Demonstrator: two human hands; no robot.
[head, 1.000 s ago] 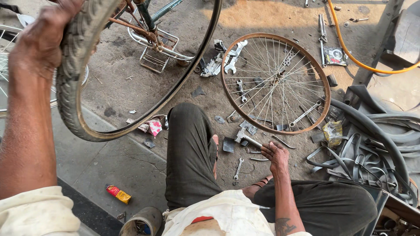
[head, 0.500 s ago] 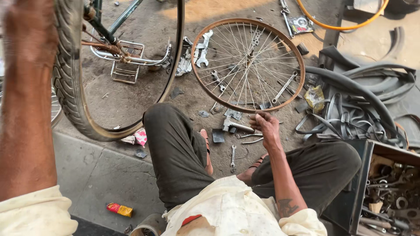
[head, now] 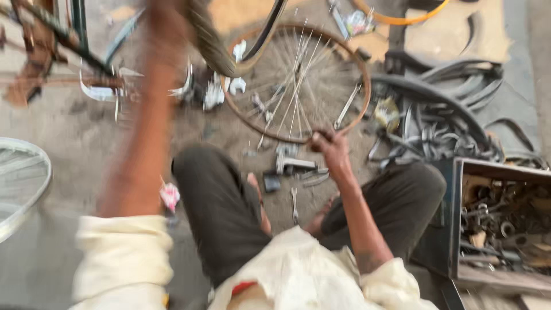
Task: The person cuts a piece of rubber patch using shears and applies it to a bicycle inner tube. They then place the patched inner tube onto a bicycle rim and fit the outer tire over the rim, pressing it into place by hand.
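1. At eleven o'clock, the left hand [head: 166, 17] is reaching up toward the tyred wheel [head: 212, 43]; blur is hiding whether it is gripping.
2. At one o'clock, the right hand [head: 328, 143] is closing on the bare spoked rim [head: 298, 80] lying on the floor [head: 69, 132], arm extended.
3. Judging by this, lifting the rim is coming next, needing a firm hold.

I sit in a bicycle repair workshop: spoked wheel rim [head: 298, 80], rubber tyres [head: 453, 123], box of metal parts [head: 505, 224], spanner [head: 294, 204].

Right hand [head: 330, 143] gripping bare spoked wheel rim [head: 359, 86] on ground, left hand [head: 166, 23] blurred, raised by tyre [head: 212, 46]
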